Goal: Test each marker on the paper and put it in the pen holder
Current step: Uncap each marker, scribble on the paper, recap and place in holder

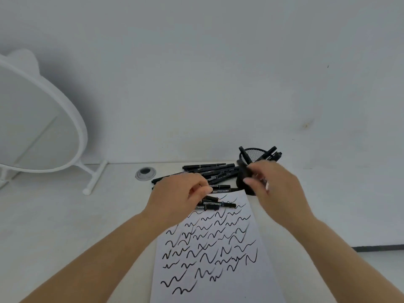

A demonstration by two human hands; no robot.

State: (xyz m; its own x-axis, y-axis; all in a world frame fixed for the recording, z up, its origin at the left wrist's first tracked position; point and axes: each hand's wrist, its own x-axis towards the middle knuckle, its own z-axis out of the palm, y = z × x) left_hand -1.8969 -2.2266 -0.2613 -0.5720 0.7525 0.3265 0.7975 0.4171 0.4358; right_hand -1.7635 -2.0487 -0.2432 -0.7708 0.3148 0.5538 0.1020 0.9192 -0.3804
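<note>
A white sheet of paper [218, 254] covered in black squiggles lies on the desk in front of me. At its far end sits a pile of black markers [209, 171]. A black mesh pen holder [253, 155] stands behind on the right, with several markers sticking out of it. My right hand [277, 189] grips a blurred black marker [243, 171] just in front of the holder. My left hand [175, 195] reaches over the pile, fingers curled onto a marker [220, 190] at the paper's top edge.
A round white-framed mirror [37, 119] on a stand occupies the desk's left side. A grey cable grommet [145, 172] sits near the wall. The white wall runs right behind the holder. A dark strip [380, 248] marks the desk's right edge.
</note>
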